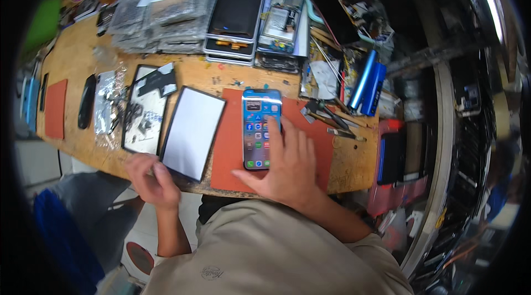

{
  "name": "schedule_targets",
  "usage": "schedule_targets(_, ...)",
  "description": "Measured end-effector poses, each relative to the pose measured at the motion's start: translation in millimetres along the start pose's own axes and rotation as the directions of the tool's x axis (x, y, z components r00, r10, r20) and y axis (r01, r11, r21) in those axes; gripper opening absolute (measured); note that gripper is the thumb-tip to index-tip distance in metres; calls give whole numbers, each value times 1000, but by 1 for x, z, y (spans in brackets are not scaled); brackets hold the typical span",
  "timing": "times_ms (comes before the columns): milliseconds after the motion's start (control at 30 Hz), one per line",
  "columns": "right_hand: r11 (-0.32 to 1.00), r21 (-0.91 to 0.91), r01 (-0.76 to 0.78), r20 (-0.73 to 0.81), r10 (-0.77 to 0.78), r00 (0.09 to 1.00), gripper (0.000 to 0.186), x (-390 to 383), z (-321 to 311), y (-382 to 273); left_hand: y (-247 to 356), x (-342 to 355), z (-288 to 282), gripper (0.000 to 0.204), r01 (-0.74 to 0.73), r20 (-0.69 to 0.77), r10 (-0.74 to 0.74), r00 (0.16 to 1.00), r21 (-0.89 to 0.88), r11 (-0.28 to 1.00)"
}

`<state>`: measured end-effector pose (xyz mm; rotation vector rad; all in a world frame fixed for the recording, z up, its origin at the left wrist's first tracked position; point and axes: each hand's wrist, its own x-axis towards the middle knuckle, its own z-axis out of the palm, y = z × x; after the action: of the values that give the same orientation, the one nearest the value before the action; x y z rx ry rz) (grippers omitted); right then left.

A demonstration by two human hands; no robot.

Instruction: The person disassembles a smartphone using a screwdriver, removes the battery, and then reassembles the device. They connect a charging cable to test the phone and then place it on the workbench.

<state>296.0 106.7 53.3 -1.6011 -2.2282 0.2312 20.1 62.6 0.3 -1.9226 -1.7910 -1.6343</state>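
Observation:
A lit smartphone (254, 148) lies face up on a reddish-brown mat (228, 157), its screen showing rows of app icons. My right hand (293, 170) is over the phone's right side with fingers stretched out. Its index finger reaches over the screen, and the thumb is near the lower edge; whether the fingertip touches the glass I cannot tell. My left hand (154, 179) hangs at the table's front edge, fingers curled in and nothing visible in them. Closest to it is a black-framed white panel (193, 132), lying tilted beside the mat.
Left of the panel lies a black-edged tray (145, 137) with small parts, then a clear plastic bag (105, 129). Bubble-wrapped packs (160, 13) and stacked phone parts (235, 7) fill the back. Tweezers, brushes (343, 132) and blue cylinders (365, 85) crowd the right.

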Motion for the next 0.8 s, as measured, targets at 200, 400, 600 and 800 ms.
schedule_targets(200, 985, -96, -143, -20, 142, 990, 97, -30, 13, -4, 36, 31, 15, 40, -113, 693, 1, 721, 116, 987)
schedule_targets(400, 969, 236, -72, 36, 65, 997, 82, -26, -36, 24, 67, 49, 29, 76, -246, 666, 305, 681, -184, 952)
schedule_targets(600, 914, 387, 120, 223, -220, 950, 79, -15, -77, 55, 93, 44, 91, 104, 58, 816, 263, 515, -339, 939)
schedule_targets(800, 953, 207, -221, -220, 265, 939, 27, 28, -69, 146, 101, 30, 108, 95, -147, 781, 208, 589, -149, 978)
